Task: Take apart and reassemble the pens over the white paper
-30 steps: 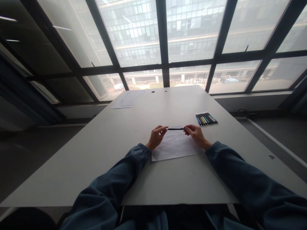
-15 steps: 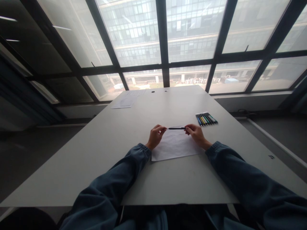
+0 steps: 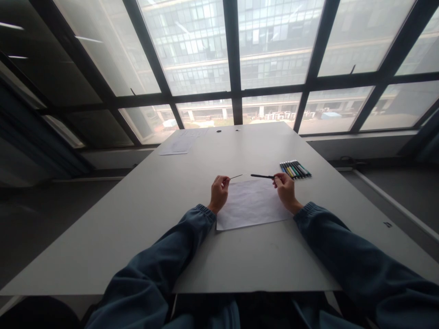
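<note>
My left hand (image 3: 218, 193) pinches one end of a thin dark pen refill (image 3: 236, 176), whose other end points right and slightly up. In the fingers of my right hand (image 3: 286, 189) is a black pen barrel (image 3: 262, 176), lying nearly level with its free end towards the refill. A gap separates the two pieces. Both hands are held over the far part of a white paper sheet (image 3: 254, 208). Right behind my right hand, a row of several pens (image 3: 295, 169) with coloured bands lies side by side.
The white table (image 3: 144, 246) stretches towards large windows (image 3: 199, 45). More paper (image 3: 176, 145) lies at its far left, and a small round dark spot (image 3: 218, 131) is near the far edge. A small dark mark (image 3: 387, 224) shows at the right.
My hands have moved apart, the right one to the right and the left one slightly left. The refill has come out of the black barrel.
</note>
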Tool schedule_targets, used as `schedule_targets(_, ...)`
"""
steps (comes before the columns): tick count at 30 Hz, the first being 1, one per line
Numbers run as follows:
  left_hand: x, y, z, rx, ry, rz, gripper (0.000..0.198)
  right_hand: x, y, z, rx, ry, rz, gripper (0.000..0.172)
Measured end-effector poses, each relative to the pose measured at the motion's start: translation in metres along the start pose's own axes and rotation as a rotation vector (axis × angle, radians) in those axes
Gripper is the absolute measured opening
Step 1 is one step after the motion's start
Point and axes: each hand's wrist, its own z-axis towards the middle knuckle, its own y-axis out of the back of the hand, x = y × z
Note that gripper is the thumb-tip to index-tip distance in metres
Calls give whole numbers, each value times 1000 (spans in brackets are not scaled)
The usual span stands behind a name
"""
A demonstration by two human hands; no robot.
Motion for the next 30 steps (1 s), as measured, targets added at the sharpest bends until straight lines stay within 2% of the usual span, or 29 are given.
schedule_targets(3, -2, 0, -1, 63, -21, -9, 25, -2, 0, 0, 61, 51, -165, 21)
schedule_targets(7, -5, -1, -2, 152, -44, -13, 31, -5, -1, -1, 199, 114, -277, 20)
schedule_targets(10, -8, -1, -2, 217, -64, -14, 32, -10, 0, 1, 238, 182, -380, 19)
schedule_targets(19, -4, -5, -6, 465, -184, -21, 19, -9, 6, 1, 367, 376, -663, 20)
schedule_targets(25, 0, -5, -7, 493, -191, -18, 16, -8, 7, 1, 412, 394, -754, 22)
schedule_targets(30, -6, -3, -6, 449, -207, -22, 20, 8, 2, -5, 390, 453, -620, 17)
